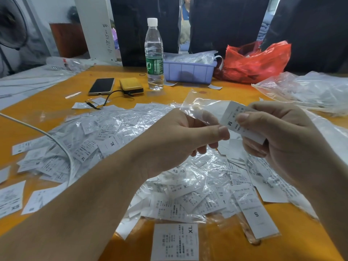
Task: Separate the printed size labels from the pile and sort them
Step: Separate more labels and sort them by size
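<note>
Labels [116, 140] heaped across orange table [165, 95], water bottle [154, 53] behind.

Bare table [56, 102] between label pile [116, 129] and phone [101, 86].

At the far side of my orange table [47, 102] I see a water bottle [154, 55], a dark phone [101, 86] beside a yellow power bank [131, 86], a lavender bin [190, 71], and a red plastic bag [256, 62].
</note>
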The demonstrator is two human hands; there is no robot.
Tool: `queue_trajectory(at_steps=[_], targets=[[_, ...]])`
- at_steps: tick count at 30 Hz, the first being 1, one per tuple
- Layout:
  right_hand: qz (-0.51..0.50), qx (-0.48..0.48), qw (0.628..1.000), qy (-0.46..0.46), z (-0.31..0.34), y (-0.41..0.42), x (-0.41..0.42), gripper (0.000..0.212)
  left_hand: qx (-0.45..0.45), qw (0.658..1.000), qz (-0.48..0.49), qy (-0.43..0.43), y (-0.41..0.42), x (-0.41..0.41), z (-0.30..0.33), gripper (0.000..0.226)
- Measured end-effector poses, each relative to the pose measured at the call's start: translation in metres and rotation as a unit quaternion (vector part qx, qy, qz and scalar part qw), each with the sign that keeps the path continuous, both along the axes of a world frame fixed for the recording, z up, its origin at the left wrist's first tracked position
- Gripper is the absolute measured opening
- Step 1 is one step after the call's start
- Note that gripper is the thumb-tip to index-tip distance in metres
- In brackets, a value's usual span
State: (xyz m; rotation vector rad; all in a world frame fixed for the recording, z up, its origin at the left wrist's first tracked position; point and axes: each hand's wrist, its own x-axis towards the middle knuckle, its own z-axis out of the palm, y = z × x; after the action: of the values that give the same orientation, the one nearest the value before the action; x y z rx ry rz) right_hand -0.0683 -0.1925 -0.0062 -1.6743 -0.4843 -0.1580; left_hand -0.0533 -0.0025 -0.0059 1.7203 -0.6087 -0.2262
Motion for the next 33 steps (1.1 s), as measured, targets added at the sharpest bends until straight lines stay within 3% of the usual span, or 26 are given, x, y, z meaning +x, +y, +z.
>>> queue_trajectory(at_steps=[7,12,18,20,26,31,33], targets=[[0.105,0.014,0.992,0.073,-0.0031,-0.0017,0.0052,0.021,-0.004,0.999,-0.038,0.007,-0.0006,-0.0008,-0.0003,0.013],[0.093,0.030,0.992,0.079,-0.0041,-0.0019,0.0043,0.015,0.015,0.999,-0.035,-0.006,0.0004,0.0002,-0.0001,0.019],[0.082,0.060,0.991,0.084,-0.0012,-0.0027,0.0028,0.010,0.009,1.000,-0.002,-0.028,0.0001,-0.0014,0.0006,0.009],[0.063,0.058,0.993,0.080,-0.0013,-0.0024,0.0025,0.018,0.012,0.999,0.008,-0.032,0.0001,-0.0017,0.0016,0.016],[0.061,0.077,0.991,0.086,-0.0002,0.0009,0.0008,0.026,-0.096,0.995,0.025,-0.001,0.0038,0.0033,0.0034,0.014],[0.072,0.076,0.992,0.077,-0.0005,-0.0015,0.0014,0.012,-0.104,0.994,0.038,0.005,0.0032,0.0050,0.0013,0.006],[0.048,0.054,0.996,0.062,-0.0015,-0.0014,0.0018,0.022,-0.114,0.993,0.032,0.020,0.0037,0.0057,0.0017,0.004]])
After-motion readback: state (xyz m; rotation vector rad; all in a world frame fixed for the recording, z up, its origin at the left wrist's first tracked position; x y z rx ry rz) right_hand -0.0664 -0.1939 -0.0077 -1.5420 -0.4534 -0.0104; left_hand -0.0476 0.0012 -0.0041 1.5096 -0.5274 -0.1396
